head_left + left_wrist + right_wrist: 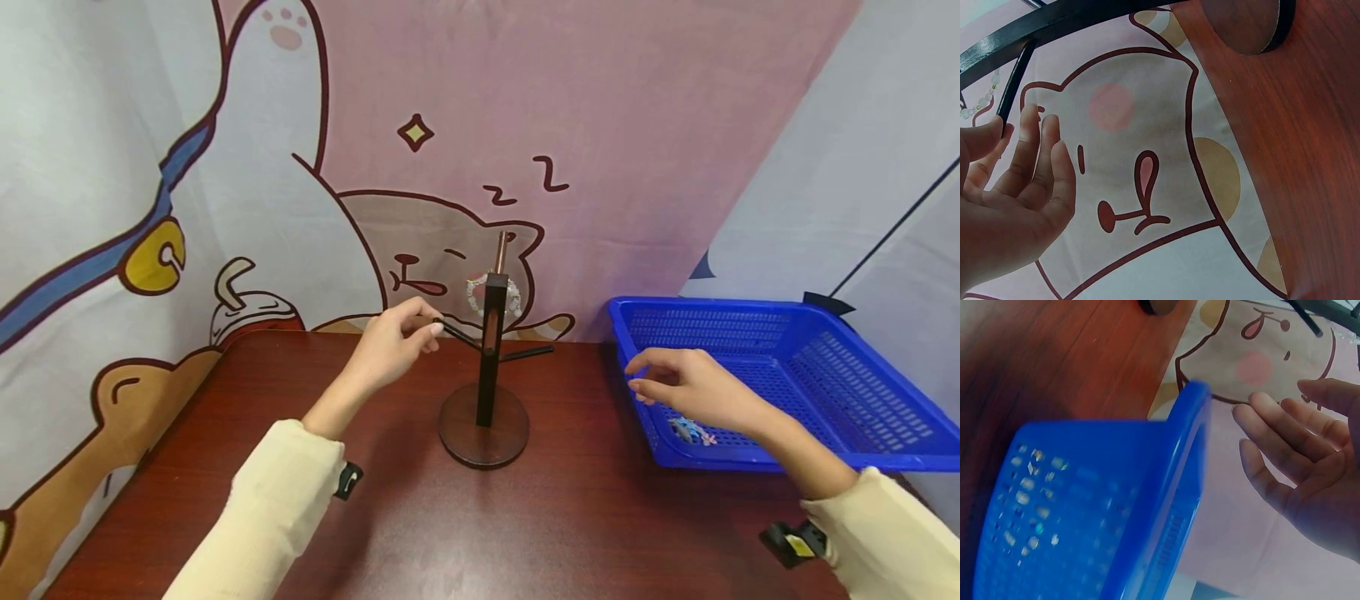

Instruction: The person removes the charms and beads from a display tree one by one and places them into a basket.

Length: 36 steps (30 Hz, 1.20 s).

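Note:
A dark wooden jewelry stand (489,367) stands on its round base (483,442) on the table, with thin black pegs out to both sides. A bracelet of pale, clear beads (513,297) hangs at its upper part. My left hand (397,340) pinches the tip of the left peg (459,335) between thumb and index finger; in the left wrist view the other fingers of that hand (1032,181) are spread loosely beside the peg (1016,87). Over the left side of the blue basket (750,460), my right hand (693,383) hovers with relaxed, slightly bent fingers and nothing in them.
Small blue and pink trinkets (690,431) lie in the basket's near left corner. The reddish-brown table (390,517) ends at a cartoon-printed cloth (622,125) behind the stand. Black wrist cameras (795,543) sit at both sleeves.

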Tool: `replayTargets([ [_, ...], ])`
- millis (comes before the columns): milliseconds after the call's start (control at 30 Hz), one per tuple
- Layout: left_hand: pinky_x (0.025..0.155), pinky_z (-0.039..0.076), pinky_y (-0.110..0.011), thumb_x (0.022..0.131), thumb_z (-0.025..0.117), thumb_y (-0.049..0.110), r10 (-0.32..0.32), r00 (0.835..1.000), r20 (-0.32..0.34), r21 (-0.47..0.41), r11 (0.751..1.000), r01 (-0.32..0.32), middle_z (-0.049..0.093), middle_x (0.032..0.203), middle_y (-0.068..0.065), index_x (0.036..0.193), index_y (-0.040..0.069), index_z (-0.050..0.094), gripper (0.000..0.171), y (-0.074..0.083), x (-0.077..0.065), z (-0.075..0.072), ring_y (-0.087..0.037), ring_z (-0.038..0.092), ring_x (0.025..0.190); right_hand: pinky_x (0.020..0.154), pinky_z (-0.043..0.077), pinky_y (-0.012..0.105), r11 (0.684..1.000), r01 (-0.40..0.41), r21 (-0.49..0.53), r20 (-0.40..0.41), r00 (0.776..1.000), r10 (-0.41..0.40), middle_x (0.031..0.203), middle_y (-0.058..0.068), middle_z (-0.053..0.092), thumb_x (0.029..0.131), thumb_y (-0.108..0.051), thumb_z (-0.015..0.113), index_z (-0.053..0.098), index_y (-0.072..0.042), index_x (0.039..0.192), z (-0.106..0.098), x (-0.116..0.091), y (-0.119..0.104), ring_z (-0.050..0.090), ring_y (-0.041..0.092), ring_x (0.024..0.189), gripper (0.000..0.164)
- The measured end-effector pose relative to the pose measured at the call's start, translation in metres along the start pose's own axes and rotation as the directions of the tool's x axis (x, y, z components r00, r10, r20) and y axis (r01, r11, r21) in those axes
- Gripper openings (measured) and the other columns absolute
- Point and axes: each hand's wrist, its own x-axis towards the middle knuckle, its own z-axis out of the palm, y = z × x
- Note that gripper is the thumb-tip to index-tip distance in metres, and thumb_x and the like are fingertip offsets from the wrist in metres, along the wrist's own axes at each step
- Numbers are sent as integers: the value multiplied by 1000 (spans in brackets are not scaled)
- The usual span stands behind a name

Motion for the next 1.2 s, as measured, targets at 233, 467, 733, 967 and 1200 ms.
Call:
replayTargets([
  [233,59,42,-30,91,57,14,-7,1000,6,-7,1000,7,66,73,-8,98,9,60,9,0,0,0,-21,61,73,57,45,27,1000,25,7,13,1000,-25,71,-7,63,88,-11,60,62,-6,101,11,17,-13,59,10,67,14],
  [467,60,43,-31,91,57,14,-9,1000,8,-5,1000,9,65,70,-2,98,9,60,9,0,0,0,-21,62,74,57,46,26,997,72,28,5,997,-72,69,-8,62,86,-9,61,62,-6,96,21,34,-21,59,9,64,10],
  [733,60,43,-31,91,57,14,-11,1000,10,-3,1000,11,65,70,-3,97,10,61,9,0,0,0,-16,61,71,57,48,27,992,106,68,20,994,-107,70,-5,63,87,-10,61,61,-4,99,31,48,-30,61,11,65,13],
  [967,59,42,-30,91,57,14,-6,1000,6,-6,1000,6,64,69,-2,97,9,61,9,-1,0,0,-19,61,72,55,48,27,986,156,58,-7,988,-156,70,-4,64,86,-8,62,59,-1,99,38,58,-35,62,15,63,16],
  [1200,59,42,-30,91,57,14,-12,1000,8,-11,1000,12,64,69,-2,98,9,61,9,-1,0,0,-17,60,71,55,48,27,983,178,52,-9,984,-178,70,-5,64,88,-12,61,60,-3,99,40,65,-41,61,12,63,14],
])
